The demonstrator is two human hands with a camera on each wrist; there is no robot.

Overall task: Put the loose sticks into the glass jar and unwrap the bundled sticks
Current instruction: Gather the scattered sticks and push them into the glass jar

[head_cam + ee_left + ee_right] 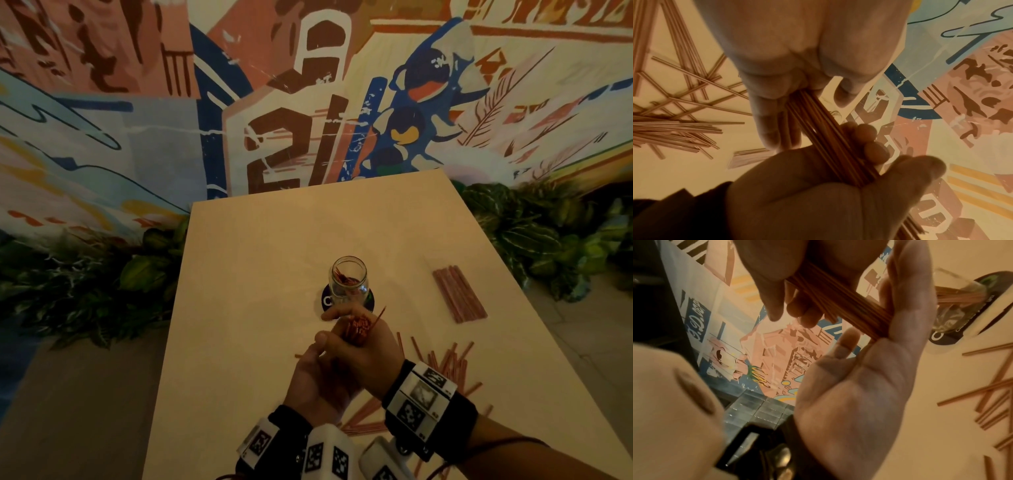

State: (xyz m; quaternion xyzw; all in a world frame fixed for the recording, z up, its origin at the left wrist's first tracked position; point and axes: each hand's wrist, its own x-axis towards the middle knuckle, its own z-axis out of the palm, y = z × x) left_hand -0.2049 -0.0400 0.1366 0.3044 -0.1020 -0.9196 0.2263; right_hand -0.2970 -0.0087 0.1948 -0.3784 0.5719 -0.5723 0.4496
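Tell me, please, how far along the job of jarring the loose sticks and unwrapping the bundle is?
Partly done. The glass jar already holds some sticks. In hand: the left hand and right hand both grip a gathered handful of sticks just short of the jar. Left: many loose sticks lie scattered on the table, and the wrapped bundle lies untouched beyond them.

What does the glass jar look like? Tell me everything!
The glass jar is small, clear and lidless, with a round open mouth. It stands upright on a dark round coaster near the middle of the pale table. Some reddish sticks already stand inside it, leaning. Neither hand touches it.
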